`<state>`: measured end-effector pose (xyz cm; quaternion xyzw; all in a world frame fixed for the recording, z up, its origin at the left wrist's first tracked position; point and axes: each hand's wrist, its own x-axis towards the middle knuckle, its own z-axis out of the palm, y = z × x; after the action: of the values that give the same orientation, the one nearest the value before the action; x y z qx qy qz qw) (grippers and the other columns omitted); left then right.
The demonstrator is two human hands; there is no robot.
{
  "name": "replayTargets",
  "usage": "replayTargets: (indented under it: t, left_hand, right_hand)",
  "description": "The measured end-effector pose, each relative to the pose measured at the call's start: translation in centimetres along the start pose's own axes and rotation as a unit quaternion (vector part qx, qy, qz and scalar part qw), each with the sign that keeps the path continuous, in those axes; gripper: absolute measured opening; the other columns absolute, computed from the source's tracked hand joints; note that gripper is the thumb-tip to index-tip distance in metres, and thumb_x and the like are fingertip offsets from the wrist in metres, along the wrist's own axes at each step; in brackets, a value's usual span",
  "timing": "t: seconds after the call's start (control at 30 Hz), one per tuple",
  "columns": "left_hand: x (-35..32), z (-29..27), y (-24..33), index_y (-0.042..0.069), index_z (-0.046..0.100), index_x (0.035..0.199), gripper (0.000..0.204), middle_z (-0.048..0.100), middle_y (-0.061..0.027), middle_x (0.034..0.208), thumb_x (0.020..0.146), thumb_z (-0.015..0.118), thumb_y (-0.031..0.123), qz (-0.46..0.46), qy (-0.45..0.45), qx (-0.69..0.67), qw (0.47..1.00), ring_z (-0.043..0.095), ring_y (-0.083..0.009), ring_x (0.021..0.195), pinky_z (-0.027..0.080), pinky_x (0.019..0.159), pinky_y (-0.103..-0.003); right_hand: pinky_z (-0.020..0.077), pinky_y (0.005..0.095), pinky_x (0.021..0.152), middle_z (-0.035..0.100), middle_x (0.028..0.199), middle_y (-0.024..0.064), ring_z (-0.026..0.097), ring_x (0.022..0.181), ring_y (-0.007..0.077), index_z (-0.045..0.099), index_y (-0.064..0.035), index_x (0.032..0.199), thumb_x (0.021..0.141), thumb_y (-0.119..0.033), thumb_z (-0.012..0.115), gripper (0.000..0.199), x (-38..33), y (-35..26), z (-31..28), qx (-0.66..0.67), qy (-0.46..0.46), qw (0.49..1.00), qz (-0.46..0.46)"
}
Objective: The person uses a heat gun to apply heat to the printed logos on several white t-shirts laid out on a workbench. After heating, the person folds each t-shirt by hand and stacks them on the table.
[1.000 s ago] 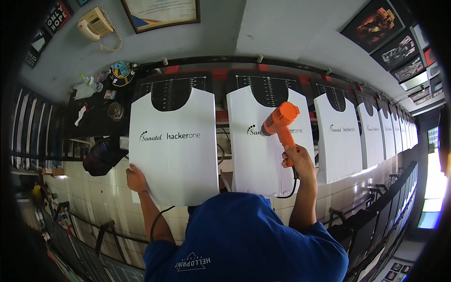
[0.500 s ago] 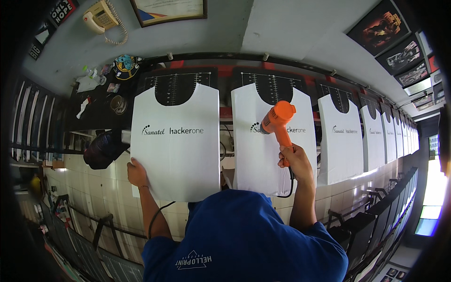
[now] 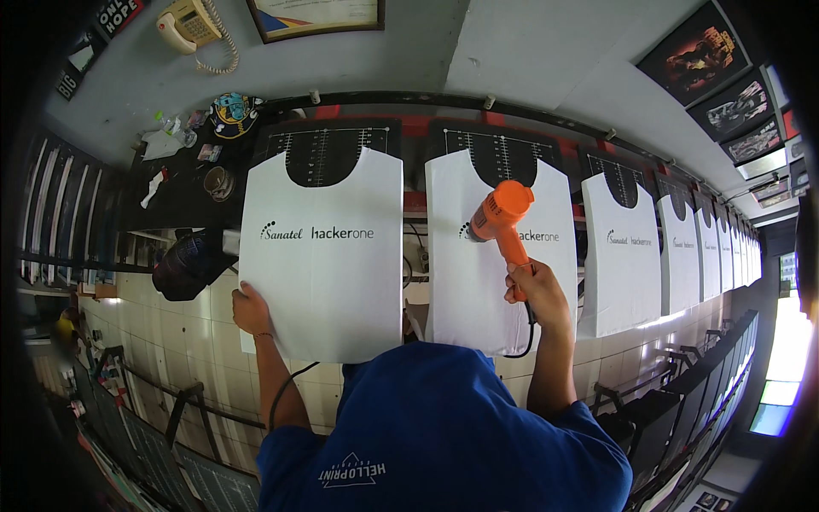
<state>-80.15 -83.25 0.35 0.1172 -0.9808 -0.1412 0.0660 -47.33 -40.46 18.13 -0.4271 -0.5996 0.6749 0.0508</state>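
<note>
My left hand grips the lower left edge of a white shirt with dark lettering, stretched over a black platen. In my right hand is an orange heat gun, its nozzle pointed up and left at the print on the second white shirt. The gun's black cord hangs below my right hand. My blue shirt fills the bottom of the view.
A row of several more white shirts on platens runs off to the right. At the left stand a cluttered dark shelf and a black bag. A beige telephone and framed pictures hang beyond.
The heat gun has drifted slightly left over the second shirt's print. My left hand has stayed at the first shirt's lower left edge.
</note>
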Motion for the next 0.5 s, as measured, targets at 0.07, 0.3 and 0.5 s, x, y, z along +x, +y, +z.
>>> replayTargets:
  t: [0.07, 0.3, 0.5]
  left_hand:
    - [0.1, 0.1, -0.3, -0.004, 0.06, 0.092, 0.055, 0.066, -0.0234, 0.09, 0.095, 0.034, 0.045, 0.008, 0.009, 0.001, 1.0, 0.063, -0.0431, 0.083, 0.048, 0.075, -0.052]
    - [0.1, 0.2, -0.4, -0.003, 0.06, 0.093, 0.054, 0.066, -0.0228, 0.091, 0.095, 0.035, 0.044, 0.006, 0.006, 0.004, 1.0, 0.064, -0.0421, 0.083, 0.049, 0.075, -0.052]
    - [0.2, 0.7, -0.9, -0.004, 0.06, 0.093, 0.055, 0.066, -0.0228, 0.09, 0.096, 0.035, 0.045, 0.013, 0.009, 0.013, 1.0, 0.064, -0.042, 0.083, 0.049, 0.075, -0.052]
  right_hand:
    - [0.0446, 0.0258, 0.053, 0.057, 0.073, 0.005, 0.056, 0.055, 0.0123, 0.057, 0.0033, 0.1, 0.089, -0.029, 0.063, 0.034, -0.7, -1.4, 0.7, 0.009, 0.003, 1.0, 0.001]
    - [0.0445, 0.0259, 0.053, 0.057, 0.072, 0.0045, 0.056, 0.055, 0.0121, 0.056, 0.0031, 0.098, 0.09, -0.029, 0.061, 0.034, 0.0, -1.6, 0.7, 0.017, -0.008, 1.0, -0.005]
    - [0.0457, 0.0263, 0.054, 0.056, 0.072, 0.0046, 0.055, 0.056, 0.0118, 0.057, 0.0018, 0.095, 0.089, -0.028, 0.062, 0.031, 0.4, -2.2, 1.2, 0.006, -0.01, 1.0, -0.006]
